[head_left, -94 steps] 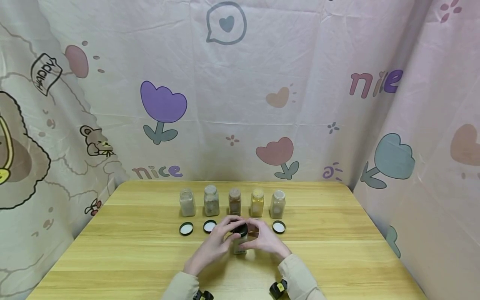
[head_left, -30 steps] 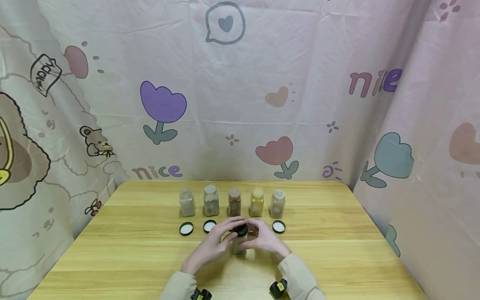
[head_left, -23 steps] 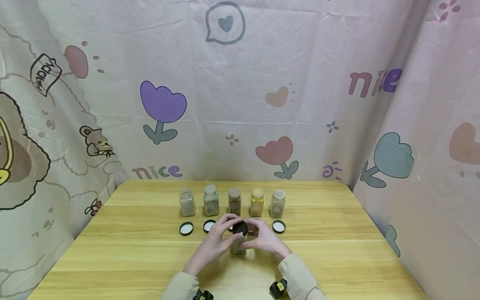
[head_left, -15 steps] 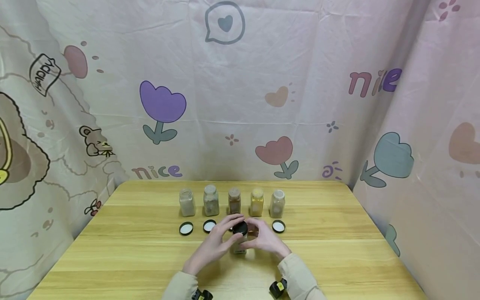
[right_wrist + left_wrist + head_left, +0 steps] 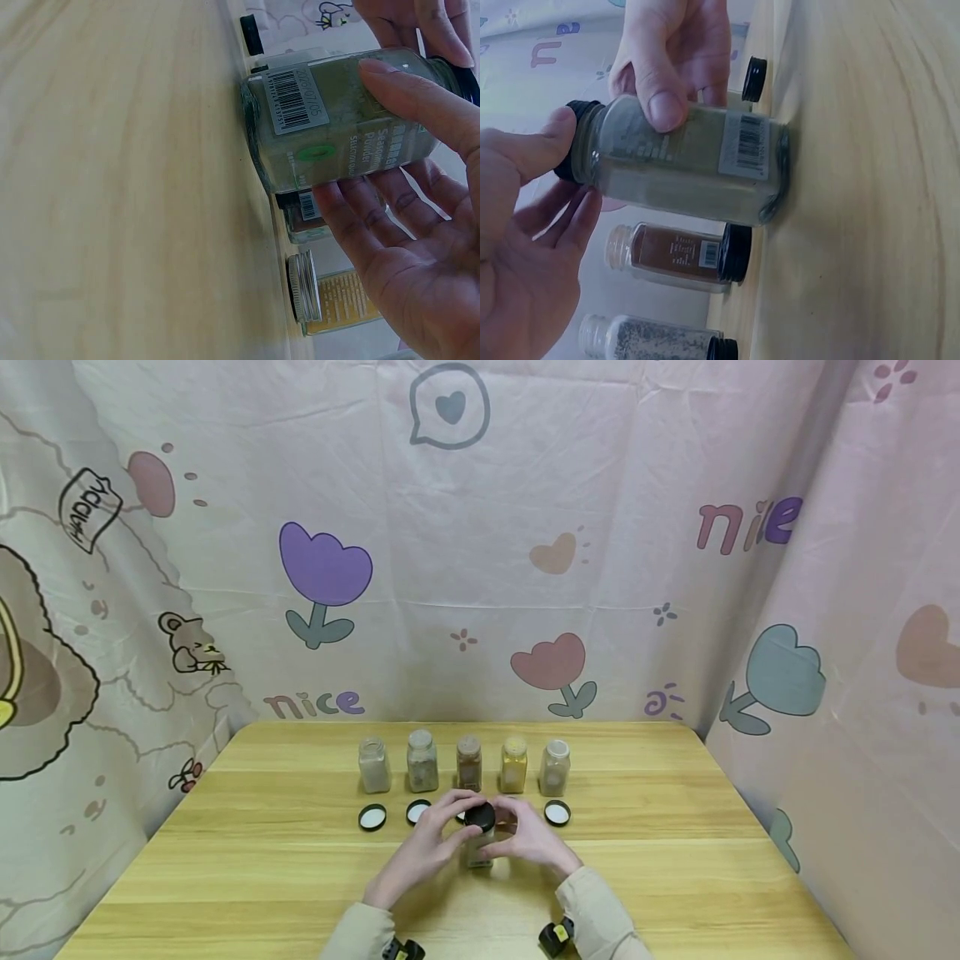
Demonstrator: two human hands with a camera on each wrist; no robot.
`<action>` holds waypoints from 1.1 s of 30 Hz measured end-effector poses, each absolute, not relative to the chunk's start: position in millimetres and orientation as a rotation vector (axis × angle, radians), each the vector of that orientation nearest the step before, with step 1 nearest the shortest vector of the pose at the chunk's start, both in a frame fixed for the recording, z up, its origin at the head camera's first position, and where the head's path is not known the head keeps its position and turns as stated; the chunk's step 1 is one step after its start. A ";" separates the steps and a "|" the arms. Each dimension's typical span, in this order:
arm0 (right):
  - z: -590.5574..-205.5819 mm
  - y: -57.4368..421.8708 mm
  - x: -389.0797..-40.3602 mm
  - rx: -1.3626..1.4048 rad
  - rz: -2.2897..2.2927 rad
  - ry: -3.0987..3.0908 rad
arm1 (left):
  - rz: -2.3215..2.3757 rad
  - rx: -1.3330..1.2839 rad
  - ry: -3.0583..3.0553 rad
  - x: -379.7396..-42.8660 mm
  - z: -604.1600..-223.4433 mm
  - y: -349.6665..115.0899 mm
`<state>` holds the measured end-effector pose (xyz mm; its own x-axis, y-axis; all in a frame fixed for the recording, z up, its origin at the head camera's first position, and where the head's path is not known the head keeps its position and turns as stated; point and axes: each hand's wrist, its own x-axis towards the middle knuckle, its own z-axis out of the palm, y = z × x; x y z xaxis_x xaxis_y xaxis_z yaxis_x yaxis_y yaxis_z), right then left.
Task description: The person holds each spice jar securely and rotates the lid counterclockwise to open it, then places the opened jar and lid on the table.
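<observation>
A clear glass spice jar [image 5: 480, 852] of grey-green powder, with a barcode label, stands upright on the table in front of the person. My right hand [image 5: 534, 843] holds its body from the right; in the right wrist view, the thumb lies on one face and the fingers [image 5: 360, 214] on another. From the left, my left hand [image 5: 429, 843] pinches the black lid [image 5: 574, 142] on the jar's mouth between thumb and fingers. The lid's far side is partly hidden by the left fingers in the head view.
Behind the hands stand several uncapped jars in a row, among them a brown one [image 5: 469, 764] and a yellow one [image 5: 514, 766]. Loose black lids [image 5: 372, 817] lie before them, white inside up. A silver-coloured lid [image 5: 304, 286] shows by the yellow jar in the right wrist view.
The left hand's fingers have shifted back and forth slightly around the lid, leaving its top more visible than one second ago. The jar and the right hand have stayed in place.
</observation>
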<state>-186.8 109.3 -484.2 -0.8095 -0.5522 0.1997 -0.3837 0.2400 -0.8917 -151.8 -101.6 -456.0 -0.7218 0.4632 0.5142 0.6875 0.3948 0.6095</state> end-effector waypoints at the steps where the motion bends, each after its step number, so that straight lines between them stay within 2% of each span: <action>1: -484.0 109.5 -186.6 -0.898 -1.614 2.346 | -1.229 -0.985 -2.395 -151.4 -455.9 -100.5; 6: -483.3 109.8 -185.8 -0.909 -1.604 2.350 | -1.230 -0.919 -2.436 -148.5 -454.1 -98.0; 16: -481.3 110.6 -185.4 -0.907 -1.582 2.355 | -1.270 -1.120 -2.431 -149.3 -452.2 -102.9; 27: -481.2 110.7 -184.0 -0.898 -1.605 2.343 | -1.206 -0.942 -2.397 -148.4 -454.9 -95.7; 33: -481.1 110.9 -184.7 -0.899 -1.589 2.351 | -1.275 -1.033 -2.433 -147.6 -453.2 -99.8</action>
